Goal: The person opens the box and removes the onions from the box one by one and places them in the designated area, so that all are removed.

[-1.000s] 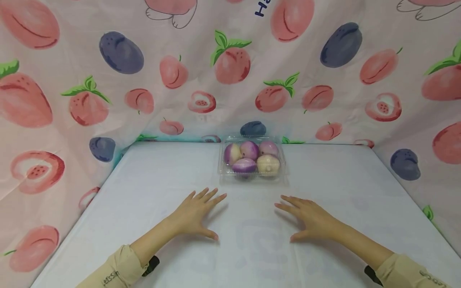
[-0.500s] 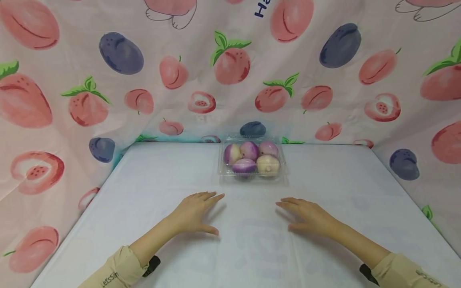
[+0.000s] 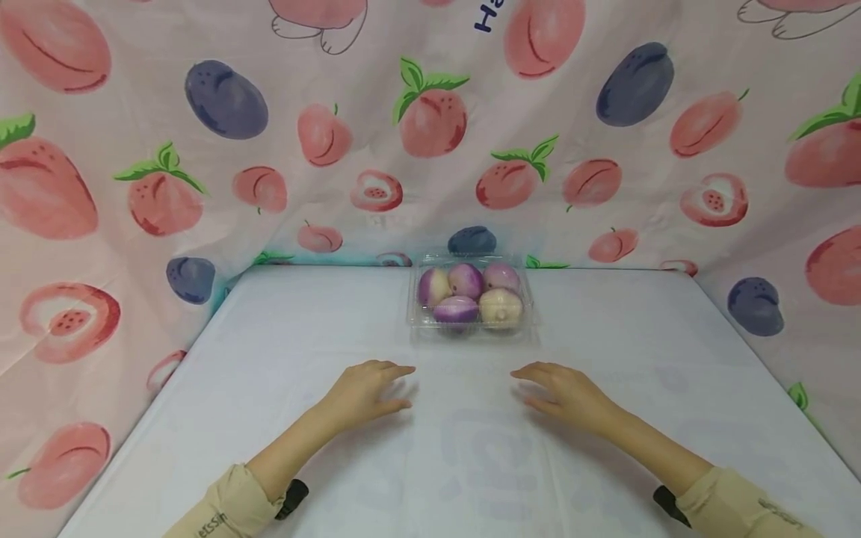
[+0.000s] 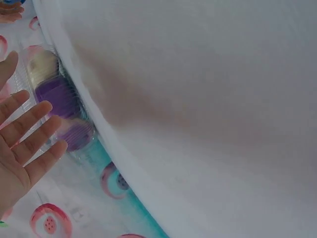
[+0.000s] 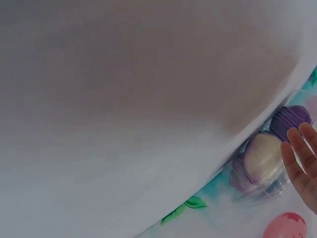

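A clear plastic clamshell box [image 3: 471,329] stands at the far middle of the table with its lid down. Inside lie several round purple-and-cream vegetables [image 3: 456,309], which look like turnips or onions. My left hand [image 3: 359,392] is over the table, nearer to me than the box and to its left, fingers loosely extended and holding nothing. Mirroring it on the right, my right hand [image 3: 568,392] also holds nothing, its fingers relaxed and pointing inward. In the left wrist view the fingers [image 4: 37,126] are spread apart; the box shows beyond them.
A white cloth covers the table [image 3: 323,314]. Behind it and along both sides hangs a pink fruit-print curtain [image 3: 377,134], which meets the table's back edge right behind the box. Dark bands [image 3: 292,499] sit at the sleeve cuffs.
Both hands, spread wide a second ago, have relaxed, with fingers drawn closer together. The right forearm has shifted slightly left. The box has not moved.
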### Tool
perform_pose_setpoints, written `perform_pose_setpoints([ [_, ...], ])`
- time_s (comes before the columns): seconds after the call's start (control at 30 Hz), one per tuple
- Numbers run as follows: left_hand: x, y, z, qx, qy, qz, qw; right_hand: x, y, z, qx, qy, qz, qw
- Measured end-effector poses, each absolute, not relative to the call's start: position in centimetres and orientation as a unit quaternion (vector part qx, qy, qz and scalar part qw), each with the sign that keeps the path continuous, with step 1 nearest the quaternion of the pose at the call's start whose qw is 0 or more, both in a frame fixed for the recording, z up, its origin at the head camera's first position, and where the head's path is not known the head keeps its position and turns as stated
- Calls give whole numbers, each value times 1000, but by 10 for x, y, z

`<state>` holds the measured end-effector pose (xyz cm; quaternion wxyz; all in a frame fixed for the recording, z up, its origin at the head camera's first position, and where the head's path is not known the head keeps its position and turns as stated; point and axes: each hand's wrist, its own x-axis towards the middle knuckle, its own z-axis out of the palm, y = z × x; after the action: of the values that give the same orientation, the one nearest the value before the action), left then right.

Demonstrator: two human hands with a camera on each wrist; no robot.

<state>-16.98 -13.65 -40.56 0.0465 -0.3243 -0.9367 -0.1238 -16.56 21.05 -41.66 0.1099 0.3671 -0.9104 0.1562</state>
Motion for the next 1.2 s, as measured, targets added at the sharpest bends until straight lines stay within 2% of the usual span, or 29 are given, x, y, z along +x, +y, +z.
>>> perform_pose_setpoints([
  [0.33, -170, -131, -401, -285, -936, -198, 62, -172, 193, -412, 384, -896, 169, 143],
  [0.57, -179, -131, -395, -224, -934, -266, 87, -179, 177, -404, 398, -886, 165, 175],
  [0.7, -187, -133, -395, -201, -931, -285, 104, -185, 168, -402, 414, -873, 156, 205],
  [0.93, -199, -135, -399, -178, -919, -338, 100, -198, 154, -406, 449, -835, 164, 273],
  [1.2, -217, -132, -406, -106, -894, -431, 66, -211, 134, -399, 434, -851, 158, 248],
])
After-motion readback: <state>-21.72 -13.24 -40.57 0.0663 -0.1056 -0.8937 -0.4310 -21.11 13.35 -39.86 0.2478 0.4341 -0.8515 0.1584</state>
